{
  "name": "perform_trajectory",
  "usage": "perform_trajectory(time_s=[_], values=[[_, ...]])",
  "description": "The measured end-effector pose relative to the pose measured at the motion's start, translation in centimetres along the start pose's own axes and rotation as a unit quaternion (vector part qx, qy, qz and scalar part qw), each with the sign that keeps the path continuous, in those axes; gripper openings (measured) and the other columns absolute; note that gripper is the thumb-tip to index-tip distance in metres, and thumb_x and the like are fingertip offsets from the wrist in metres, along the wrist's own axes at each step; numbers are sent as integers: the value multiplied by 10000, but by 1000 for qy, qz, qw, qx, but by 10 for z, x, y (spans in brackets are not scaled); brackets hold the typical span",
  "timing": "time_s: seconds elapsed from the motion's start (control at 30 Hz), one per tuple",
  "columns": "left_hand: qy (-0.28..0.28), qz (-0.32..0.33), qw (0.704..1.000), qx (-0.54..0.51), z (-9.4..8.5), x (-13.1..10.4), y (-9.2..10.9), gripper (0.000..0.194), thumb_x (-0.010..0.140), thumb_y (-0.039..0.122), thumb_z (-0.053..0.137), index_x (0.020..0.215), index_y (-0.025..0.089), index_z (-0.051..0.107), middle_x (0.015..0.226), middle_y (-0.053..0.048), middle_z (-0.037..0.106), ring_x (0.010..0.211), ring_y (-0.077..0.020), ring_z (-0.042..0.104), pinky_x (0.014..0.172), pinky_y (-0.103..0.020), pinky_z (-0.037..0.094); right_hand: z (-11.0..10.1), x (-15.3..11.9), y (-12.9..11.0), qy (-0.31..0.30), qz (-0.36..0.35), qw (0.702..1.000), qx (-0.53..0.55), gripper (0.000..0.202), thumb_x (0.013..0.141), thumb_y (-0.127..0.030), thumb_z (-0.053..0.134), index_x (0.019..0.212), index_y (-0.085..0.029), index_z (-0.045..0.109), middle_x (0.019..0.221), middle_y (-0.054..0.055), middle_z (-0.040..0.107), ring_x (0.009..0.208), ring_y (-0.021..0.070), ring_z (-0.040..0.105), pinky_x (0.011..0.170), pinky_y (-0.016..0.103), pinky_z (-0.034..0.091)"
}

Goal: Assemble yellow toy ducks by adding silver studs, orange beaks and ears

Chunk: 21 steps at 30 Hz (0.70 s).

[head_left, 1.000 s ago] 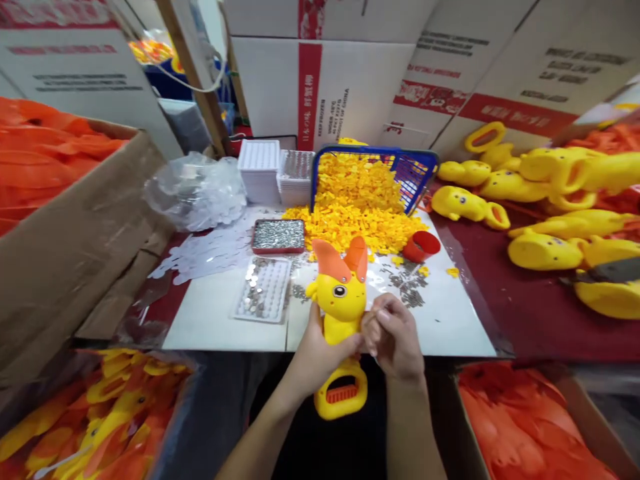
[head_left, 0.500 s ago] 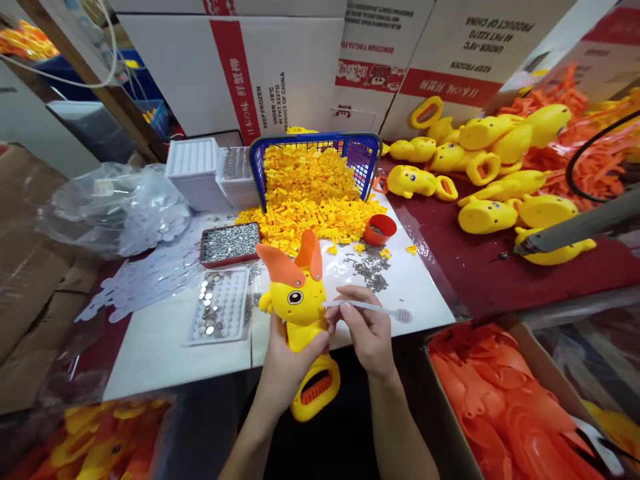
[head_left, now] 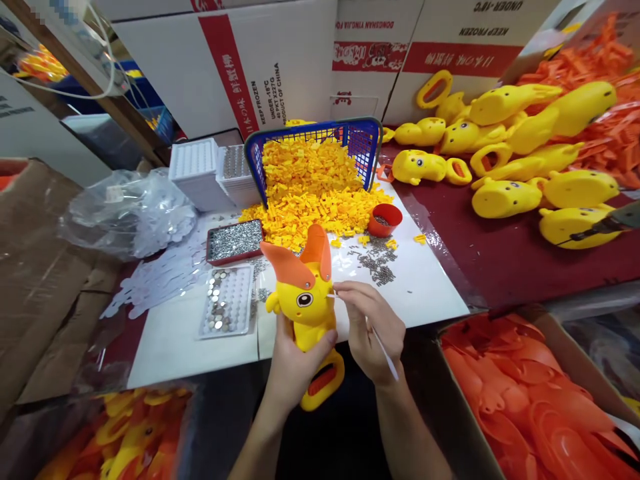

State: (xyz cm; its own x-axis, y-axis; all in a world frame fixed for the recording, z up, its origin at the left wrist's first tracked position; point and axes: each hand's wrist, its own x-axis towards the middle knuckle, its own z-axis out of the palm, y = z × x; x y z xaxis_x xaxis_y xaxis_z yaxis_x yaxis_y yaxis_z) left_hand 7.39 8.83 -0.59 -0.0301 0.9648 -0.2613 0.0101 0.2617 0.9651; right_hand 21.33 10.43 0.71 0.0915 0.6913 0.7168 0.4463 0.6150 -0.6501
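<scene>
Far left, cardboard box [head_left: 65, 247], a bit of orange showing at its top. Below, heaped yellow and orange parts [head_left: 143, 433]; their container's edge unclear. Plastic bag [head_left: 100, 213] beside loose white cutouts [head_left: 155, 283]; bag's contents hard to make out. Red tray [head_left: 240, 259] full of small metal bits; a nudge could spill them. Nearer, dimpled white tray [head_left: 237, 287], shiny discs [head_left: 217, 303] bunched at its left side, likely to slide if jogged. Left hand [head_left: 293, 357] wraps the yellow toy [head_left: 307, 317] below its head, thumb across the front; toy tilted, eared end up, over the table's near edge. Slack grip there could let it twist or drop. Blue basket [head_left: 360, 160] lies tipped behind, yellow clips [head_left: 310, 200] pouring out; a bump could spread them further. Right hand [head_left: 375, 327] pinches a white stick [head_left: 385, 353], one end at the toy's cheek; contact can't be told. Pressing off-angle could make it skid or bend. Red cup [head_left: 393, 217] holds more metal bits, others scattered beside it. Lower right, open carton [head_left: 565, 343] of orange pieces [head_left: 515, 380].
</scene>
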Motion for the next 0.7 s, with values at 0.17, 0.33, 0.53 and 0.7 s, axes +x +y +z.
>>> perform_trajectory(time_s=[0.17,0.33,0.53,0.7], values=[[8,7,1000,-5,2,-2,-2,600,721,374,814,1224,218,525,1198,-91,656,1101,-280,650,948,-400,526,-2,1,-1,-16,-2,1000,10,359,925,19,517,1178,-205,636,1077,118,727,1037,221,706,869,395,623],[27,24,999,-6,7,-4,-7,598,734,375,816,1230,231,514,1205,-82,647,1118,-275,635,967,-398,508,-3,-2,-1,-19,-12,1000,8,351,927,-8,543,1210,-198,622,1099,138,717,1055,243,695,858,428,627],[15,19,1000,-11,6,-4,-9,629,728,381,829,1245,238,499,1207,-82,664,1120,-272,649,960,-387,520,-2,-3,1,-15,-19,1000,7,359,931,-20,542,1223,-208,631,1098,139,720,1057,256,694,855,449,631],[17,19,1000,-9,7,-5,-5,605,723,367,824,1218,237,503,1188,-79,674,1107,-268,656,962,-387,518,-7,-1,3,-29,-30,999,26,326,935,-42,546,1203,-199,645,1102,147,726,1060,265,695,860,460,625]])
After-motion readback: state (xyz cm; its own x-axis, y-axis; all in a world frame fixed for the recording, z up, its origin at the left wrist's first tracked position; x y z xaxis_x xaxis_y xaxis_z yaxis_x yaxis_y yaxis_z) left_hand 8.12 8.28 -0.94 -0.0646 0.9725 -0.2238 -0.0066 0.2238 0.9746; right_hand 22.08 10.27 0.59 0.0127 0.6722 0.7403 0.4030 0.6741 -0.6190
